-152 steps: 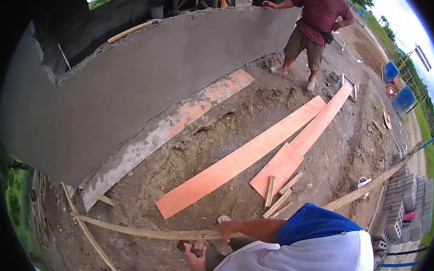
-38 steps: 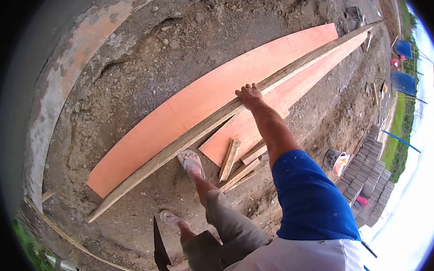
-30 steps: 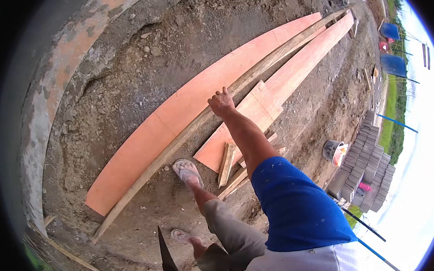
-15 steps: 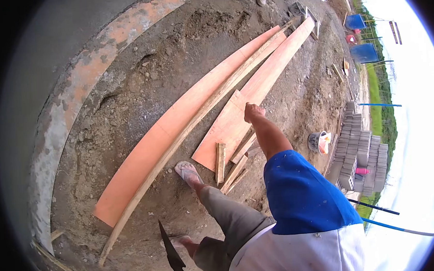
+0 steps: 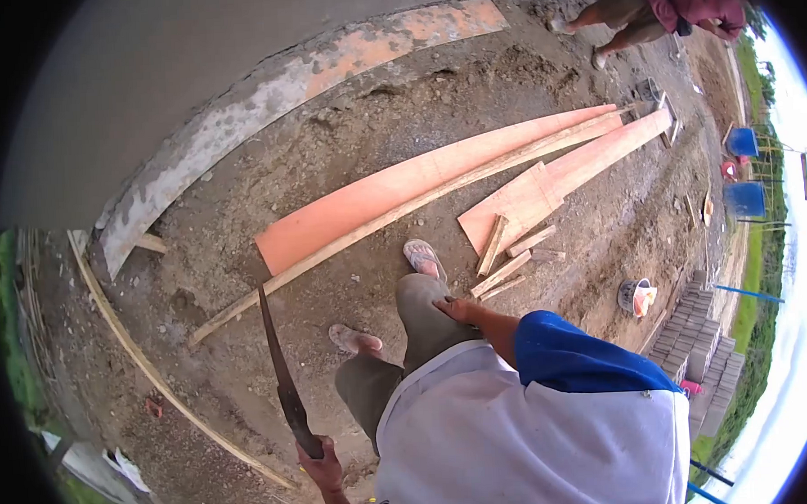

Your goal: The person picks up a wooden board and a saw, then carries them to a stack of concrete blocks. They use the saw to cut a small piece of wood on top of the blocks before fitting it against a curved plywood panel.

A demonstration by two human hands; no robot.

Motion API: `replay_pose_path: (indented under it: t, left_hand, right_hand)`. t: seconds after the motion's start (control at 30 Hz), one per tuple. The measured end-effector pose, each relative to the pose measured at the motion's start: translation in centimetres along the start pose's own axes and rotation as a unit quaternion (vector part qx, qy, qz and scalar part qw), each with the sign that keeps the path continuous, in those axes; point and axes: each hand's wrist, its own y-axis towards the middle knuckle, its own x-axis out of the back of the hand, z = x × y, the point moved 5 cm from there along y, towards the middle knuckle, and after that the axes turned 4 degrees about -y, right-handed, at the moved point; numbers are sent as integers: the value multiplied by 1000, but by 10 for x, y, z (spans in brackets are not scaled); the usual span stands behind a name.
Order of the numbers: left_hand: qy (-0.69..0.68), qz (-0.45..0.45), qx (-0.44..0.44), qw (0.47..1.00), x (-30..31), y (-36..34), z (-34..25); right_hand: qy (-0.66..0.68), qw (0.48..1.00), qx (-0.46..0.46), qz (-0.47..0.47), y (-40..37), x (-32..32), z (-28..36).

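My left hand is closed around the grip end of a handsaw, whose long dark blade tapers upward; its teeth are too small to make out. My right hand lies against the knee of my shorts, fingers loosely apart, with no object visible in it. Ahead of my feet, a long plywood strip lies on the ground with a bowed timber along its edge. Beyond that is another plywood piece, with several short wood offcuts at its near end.
A concrete edge curves along the upper left. Another timber lies at lower left. To the right are a bucket, stacked concrete blocks and blue drums. Another person stands at the top right.
My right hand has drawn back from above the plywood to my knee. My view has shifted, so the handsaw and my left hand show more fully, and the other person appears more fully.
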Motion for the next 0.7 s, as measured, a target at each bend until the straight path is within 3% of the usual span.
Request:
replay_pose_path:
  t: [0.07, 0.1, 0.13, 0.17, 0.23, 0.33, 0.43, 0.5, 0.67, 0.7]
  left_hand:
    - [-70, -76, 55, 993, 43, -16, 8]
    - [-103, -115, 99, 983, 63, -18, 14]
    - [-71, -165, 82, 980, 75, -9, -3]
    - [-90, -192, 104, 972, 88, -5, -3]
    - [-113, -228, 137, 957, 117, -7, 9]
    - [-85, -275, 203, 936, 146, -31, 34]
    - [31, -325, 291, 899, 181, -70, 77]
    - [103, -333, 352, 869, 192, -97, 102]
    - [84, -318, 408, 851, 208, -131, 142]
    - [59, -327, 408, 850, 212, -136, 159]
  right_hand:
    - [-22, 998, 61, 13, 11, -17, 57]
    - [-47, 996, 23, 66, 15, -16, 82]
    - [-39, 977, -72, 196, -20, 15, 154]
    - [-107, 958, -73, 255, 7, 3, 158]
    - [-29, 970, -7, 243, 35, 0, 185]
    - [-49, 987, 46, 143, 91, 0, 233]
    - [-240, 965, 83, 72, 162, -3, 283]
    - [-294, 948, 107, 54, 195, -11, 312]
    - [-198, 974, 90, 67, 195, 13, 442]
    - [-212, 966, 144, 24, 199, 12, 461]
